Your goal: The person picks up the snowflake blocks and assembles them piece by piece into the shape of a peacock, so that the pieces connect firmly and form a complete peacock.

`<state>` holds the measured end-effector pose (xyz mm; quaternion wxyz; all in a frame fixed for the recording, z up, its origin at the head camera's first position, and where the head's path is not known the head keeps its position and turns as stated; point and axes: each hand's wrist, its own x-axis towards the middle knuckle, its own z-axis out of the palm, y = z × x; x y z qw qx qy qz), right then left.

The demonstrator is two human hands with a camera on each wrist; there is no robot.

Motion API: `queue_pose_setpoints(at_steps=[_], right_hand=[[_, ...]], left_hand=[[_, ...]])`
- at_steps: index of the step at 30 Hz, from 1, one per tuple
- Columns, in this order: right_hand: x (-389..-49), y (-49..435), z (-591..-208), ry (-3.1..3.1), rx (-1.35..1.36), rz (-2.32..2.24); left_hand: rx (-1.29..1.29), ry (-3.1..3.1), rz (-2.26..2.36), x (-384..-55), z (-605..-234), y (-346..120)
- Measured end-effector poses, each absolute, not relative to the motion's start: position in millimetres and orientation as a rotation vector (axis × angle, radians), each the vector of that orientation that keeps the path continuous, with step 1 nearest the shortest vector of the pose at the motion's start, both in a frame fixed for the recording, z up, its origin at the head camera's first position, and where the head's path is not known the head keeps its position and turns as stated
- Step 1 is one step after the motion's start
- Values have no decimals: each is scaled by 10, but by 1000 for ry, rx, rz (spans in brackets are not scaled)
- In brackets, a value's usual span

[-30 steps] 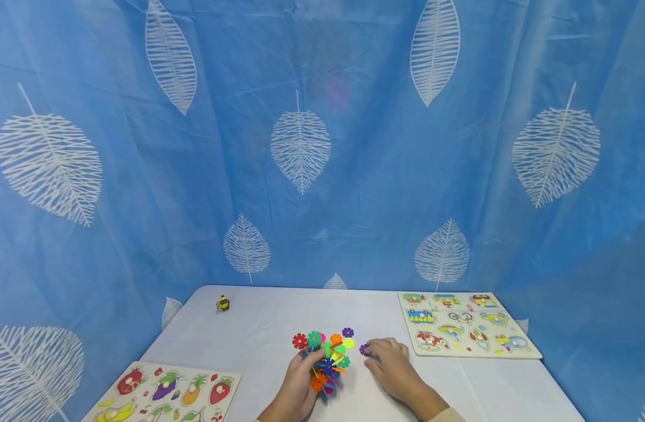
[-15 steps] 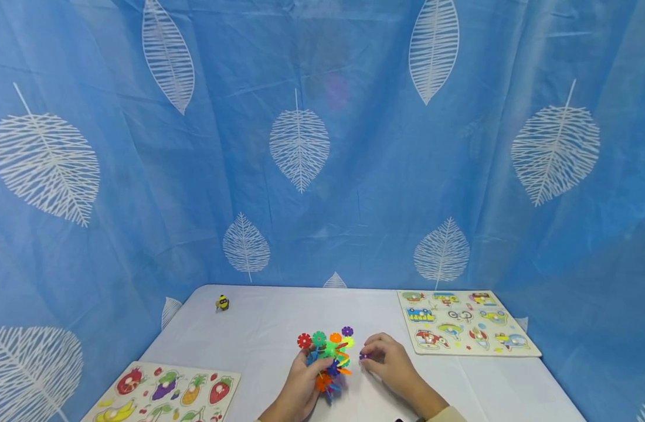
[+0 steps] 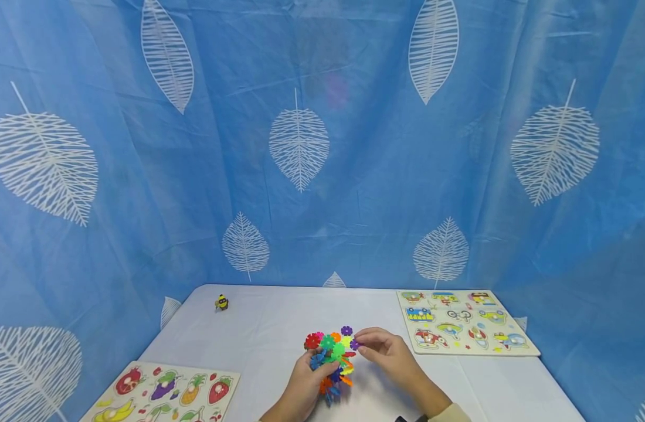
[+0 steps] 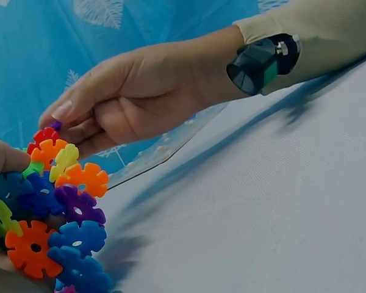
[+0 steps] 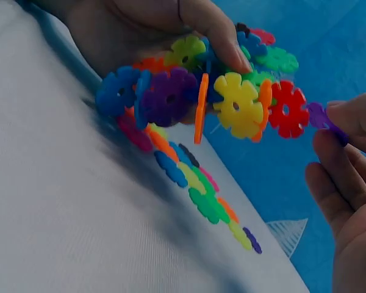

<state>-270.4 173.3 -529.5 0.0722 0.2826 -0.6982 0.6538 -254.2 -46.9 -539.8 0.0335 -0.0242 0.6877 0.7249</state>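
Note:
A cluster of flower-shaped interlocking discs (image 3: 337, 351) in many colours is held in my left hand (image 3: 301, 375), its thumb pressed over the near side. My right hand (image 3: 388, 354) pinches a purple flower disc (image 5: 320, 116) between thumb and forefinger. In the right wrist view the purple disc meets the edge of a red disc (image 5: 288, 110) on the cluster; whether their slots interlock I cannot tell. A line of discs (image 5: 207, 204) ending in purple extends beyond the cluster; whether it rests on the table is unclear.
A fruit puzzle board (image 3: 166, 390) lies at the front left of the white table (image 3: 270, 328), and a vehicle puzzle board (image 3: 465, 325) at the right. A small yellow-and-black figure (image 3: 221, 302) stands at the back left. Blue leaf-patterned cloth (image 3: 354, 234) hangs behind.
My right hand has lifted the purple disc from the table and brought it left against the cluster. My left hand has turned the cluster and shifted it slightly right.

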Motion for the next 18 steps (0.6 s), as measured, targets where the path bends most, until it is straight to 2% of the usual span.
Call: queue_pose_setpoints(at_steps=[8,18], right_hand=[[-2681,1673,-5260,-2024,1038,1969],[-2647,1640,-5219,-2050,1038,1907]], left_hand=[[1,2095,2213,-2518,-5376,-483],[179,2157,2141,-2481,-5397,-537]])
